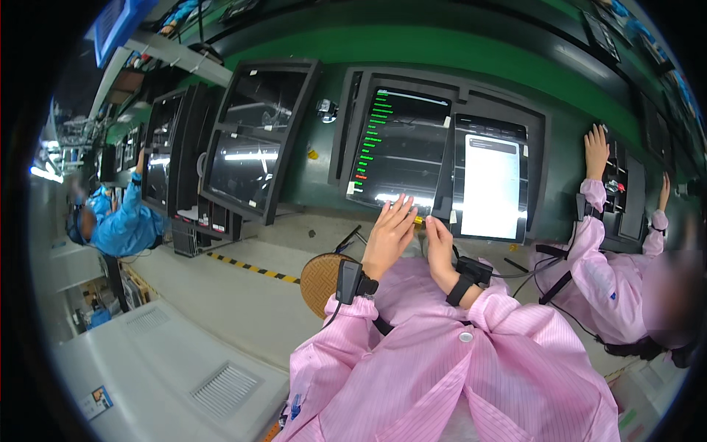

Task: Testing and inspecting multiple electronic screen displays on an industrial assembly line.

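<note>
Two tablets lie side by side in a black foam tray (541,140) on the bench before me. The left tablet (401,147) has a dark screen with lines of green text and one red line. A mostly white page fills the lit screen of the right tablet (492,184). My left hand (392,234) rests at the left tablet's near edge, fingers stretched out over it. Beside it, my right hand (440,250) has its fingers pressed together at the same edge, by a small yellow piece (418,220). What these fingers pinch is mostly hidden.
Further left stands a tilted black tray (250,140) with dark panels. A small clear-and-black item (326,110) and a yellow scrap (313,154) lie on the green bench. A stool (324,283) is beside me. Co-workers in pink (611,287) and blue (121,221) sit at either side.
</note>
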`<action>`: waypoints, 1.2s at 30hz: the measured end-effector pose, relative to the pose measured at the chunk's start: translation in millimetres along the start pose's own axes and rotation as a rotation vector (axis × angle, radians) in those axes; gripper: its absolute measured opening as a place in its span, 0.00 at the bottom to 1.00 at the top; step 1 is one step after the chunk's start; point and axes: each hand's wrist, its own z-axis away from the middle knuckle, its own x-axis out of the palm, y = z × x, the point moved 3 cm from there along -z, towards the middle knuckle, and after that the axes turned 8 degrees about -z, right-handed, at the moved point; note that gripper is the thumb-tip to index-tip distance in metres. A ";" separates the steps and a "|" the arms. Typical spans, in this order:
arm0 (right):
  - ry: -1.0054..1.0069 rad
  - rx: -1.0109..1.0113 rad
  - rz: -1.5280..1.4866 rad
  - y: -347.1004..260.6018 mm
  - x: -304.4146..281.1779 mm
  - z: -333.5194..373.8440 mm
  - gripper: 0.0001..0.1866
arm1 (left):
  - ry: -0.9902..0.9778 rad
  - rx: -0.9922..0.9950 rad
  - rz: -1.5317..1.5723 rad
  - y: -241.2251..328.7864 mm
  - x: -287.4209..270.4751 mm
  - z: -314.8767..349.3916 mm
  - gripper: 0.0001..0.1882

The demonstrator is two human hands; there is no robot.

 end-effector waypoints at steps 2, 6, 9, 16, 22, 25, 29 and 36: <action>0.020 -0.047 -0.020 1.3 0.5 -0.3 0.16 | -0.035 0.064 -0.006 -8.0 5.3 1.4 0.18; 0.020 -0.042 0.007 0.4 0.0 0.7 0.16 | -0.003 0.127 0.010 -13.0 8.5 -1.9 0.17; 0.048 -0.077 0.014 -1.5 3.2 0.6 0.16 | 0.043 0.120 -0.037 -14.2 13.9 -6.6 0.14; 0.095 -0.093 0.064 -3.0 6.3 2.7 0.16 | 0.114 0.121 -0.074 -10.4 18.4 -5.7 0.14; 0.069 -0.132 0.038 6.1 3.6 -0.9 0.15 | 0.129 0.088 -0.053 -11.9 19.5 0.5 0.14; 0.043 -0.110 0.058 8.4 -0.8 0.4 0.15 | 0.123 0.074 -0.044 -10.6 16.0 0.8 0.14; 0.063 -0.064 0.008 14.2 1.7 0.7 0.14 | 0.121 0.052 -0.024 -13.2 20.0 3.1 0.13; 0.043 -0.039 -0.082 28.6 -5.0 -2.9 0.12 | 0.115 0.069 -0.040 -18.8 13.6 -2.6 0.13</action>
